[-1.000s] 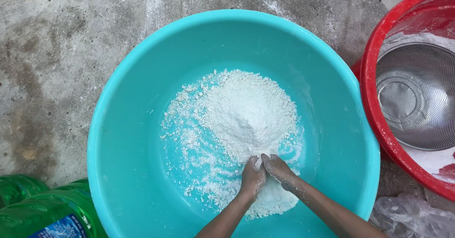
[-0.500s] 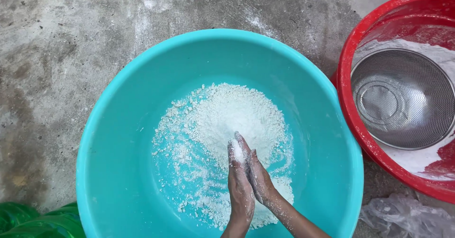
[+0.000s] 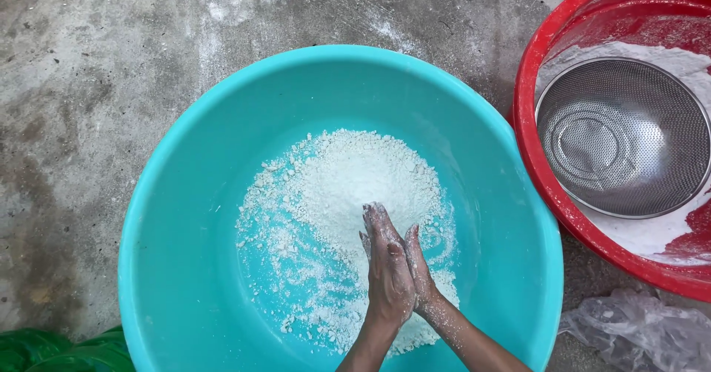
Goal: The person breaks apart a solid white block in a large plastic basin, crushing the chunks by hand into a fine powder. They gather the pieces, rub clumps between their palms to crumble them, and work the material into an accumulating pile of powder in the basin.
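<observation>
A large turquoise plastic basin [image 3: 215, 150] stands on the concrete floor and holds a heap of white crumbly powder [image 3: 355, 176]. My left hand [image 3: 389, 272] and my right hand [image 3: 421, 265] are pressed palm to palm just above the near side of the heap. Both are dusted white, with fingers stretched forward. The left hand lies over the right and hides most of it. Some powder is squeezed between the palms.
A red basin [image 3: 535, 150] at the right holds white powder and a round metal strainer [image 3: 622, 139]. A crumpled clear plastic bag [image 3: 637, 331] lies at the lower right. Green plastic bottles [image 3: 67, 346] sit at the lower left, on stained concrete [image 3: 89, 83].
My hands rose from the near edge of the heap, where they were gathering powder, and came together palm to palm. The view shifted left and down, so the red basin looks nearer.
</observation>
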